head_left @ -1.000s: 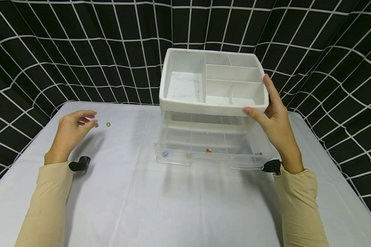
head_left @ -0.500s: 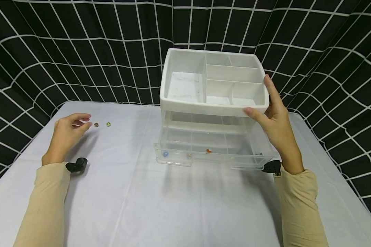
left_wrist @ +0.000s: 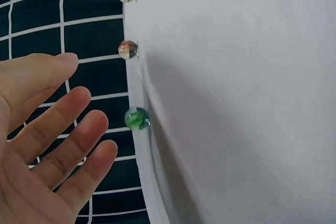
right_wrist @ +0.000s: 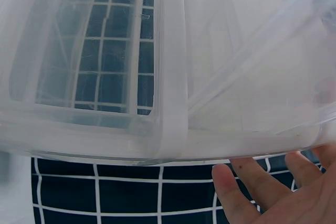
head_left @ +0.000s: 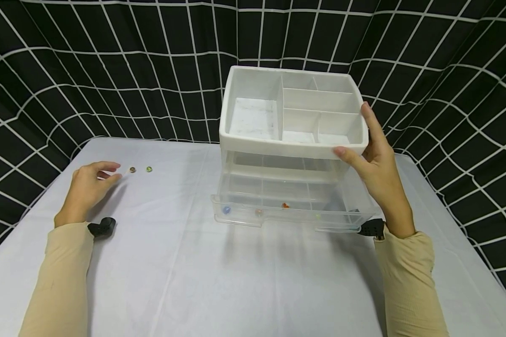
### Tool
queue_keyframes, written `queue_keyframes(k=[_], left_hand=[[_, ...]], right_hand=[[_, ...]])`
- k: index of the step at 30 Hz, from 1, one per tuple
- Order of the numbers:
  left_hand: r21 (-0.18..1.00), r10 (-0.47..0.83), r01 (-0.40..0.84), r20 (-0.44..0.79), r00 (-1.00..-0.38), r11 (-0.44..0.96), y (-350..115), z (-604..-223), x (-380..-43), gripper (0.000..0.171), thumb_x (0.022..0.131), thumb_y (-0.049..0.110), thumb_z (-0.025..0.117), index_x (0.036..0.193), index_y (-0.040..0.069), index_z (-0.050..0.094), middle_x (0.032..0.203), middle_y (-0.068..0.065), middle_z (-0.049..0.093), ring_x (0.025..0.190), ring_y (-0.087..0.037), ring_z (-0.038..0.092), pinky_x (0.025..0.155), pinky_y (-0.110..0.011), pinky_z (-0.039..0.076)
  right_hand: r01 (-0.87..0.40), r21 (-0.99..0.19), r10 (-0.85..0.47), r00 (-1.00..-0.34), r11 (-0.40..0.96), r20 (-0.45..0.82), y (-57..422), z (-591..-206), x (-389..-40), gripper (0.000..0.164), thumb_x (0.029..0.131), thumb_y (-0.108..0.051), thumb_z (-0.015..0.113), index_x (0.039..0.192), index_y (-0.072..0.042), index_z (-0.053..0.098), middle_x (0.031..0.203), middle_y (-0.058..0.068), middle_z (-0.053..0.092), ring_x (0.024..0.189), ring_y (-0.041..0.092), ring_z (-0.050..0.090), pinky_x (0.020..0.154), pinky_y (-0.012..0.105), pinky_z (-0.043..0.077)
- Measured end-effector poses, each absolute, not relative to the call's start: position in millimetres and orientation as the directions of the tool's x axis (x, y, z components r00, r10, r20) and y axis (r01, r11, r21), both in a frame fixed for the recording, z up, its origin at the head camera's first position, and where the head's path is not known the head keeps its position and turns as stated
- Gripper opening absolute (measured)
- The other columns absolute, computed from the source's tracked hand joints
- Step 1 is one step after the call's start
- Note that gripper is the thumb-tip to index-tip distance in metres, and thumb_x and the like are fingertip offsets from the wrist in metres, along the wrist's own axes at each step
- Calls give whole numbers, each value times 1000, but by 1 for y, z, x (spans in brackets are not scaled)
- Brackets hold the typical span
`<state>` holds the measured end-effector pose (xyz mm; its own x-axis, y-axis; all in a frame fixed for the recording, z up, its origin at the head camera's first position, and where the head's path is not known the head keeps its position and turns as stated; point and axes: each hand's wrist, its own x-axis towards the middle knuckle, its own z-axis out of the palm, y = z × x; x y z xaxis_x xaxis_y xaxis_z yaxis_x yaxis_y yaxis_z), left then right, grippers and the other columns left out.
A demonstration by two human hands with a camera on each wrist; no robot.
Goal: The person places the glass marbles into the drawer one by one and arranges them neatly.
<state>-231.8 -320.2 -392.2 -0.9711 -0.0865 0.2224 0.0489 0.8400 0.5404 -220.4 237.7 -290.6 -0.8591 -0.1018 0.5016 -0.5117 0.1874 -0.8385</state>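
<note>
My left hand [head_left: 86, 189] hovers over the white cloth at the left, fingers loosely bent and holding nothing. Just beyond its fingertips lie a brownish marble [head_left: 132, 170] and a yellow-green marble [head_left: 149, 169]. The left wrist view adds a green marble [left_wrist: 137, 119] near the fingers, hidden by the hand in the head view. With the thumb on the front rim and fingers along the right side, my right hand [head_left: 379, 173] grips a white drawer organizer [head_left: 295, 149]. Its clear lower drawer [head_left: 286, 224] is pulled out, with a blue marble [head_left: 226, 210] and an orange marble [head_left: 285, 205] inside.
The organizer's top tray is divided into several compartments. Black cloth with a white grid [head_left: 152, 70] rises behind and beside the table [head_left: 185, 281]. A black wrist camera [head_left: 103, 227] sits at the left cuff.
My left hand has drawn back leftward and a little toward me, away from the brownish marble, which now shows fully. The right hand keeps its grip on the organizer.
</note>
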Motion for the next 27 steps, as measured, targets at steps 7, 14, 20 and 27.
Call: queue_keyframes(k=[7,14,20,27], left_hand=[[522,-98,5,169,-981,853,-322,-394,-231,34,95,12,62,125,-4,62,118,-30,64,103,-42,58,81,-43,40],[505,-121,-49,111,-986,862,-330,-398,-230,35,94,12,61,124,-5,62,113,-31,64,96,-37,54,73,-35,39],[492,-116,-54,96,-989,869,-333,-399,-228,35,93,13,62,123,-5,62,113,-30,63,93,-35,53,69,-34,40],[487,-114,-76,49,-992,870,-335,-397,-226,38,95,15,60,127,-5,59,117,-32,61,100,-42,54,74,-41,43]], right_hand=[[-518,-836,-101,-855,183,508,238,-290,-221,86,88,3,69,157,-25,25,162,8,26,121,20,49,87,11,51],[-510,-837,-98,-860,198,501,238,-291,-221,86,89,2,69,157,-26,24,163,6,25,122,20,49,88,10,50],[-509,-840,-100,-861,190,499,238,-291,-221,87,89,2,69,157,-25,24,163,7,25,122,20,49,87,10,50],[-511,-837,-101,-859,196,501,238,-291,-221,86,89,2,69,157,-25,24,162,8,27,121,20,50,87,10,51]])
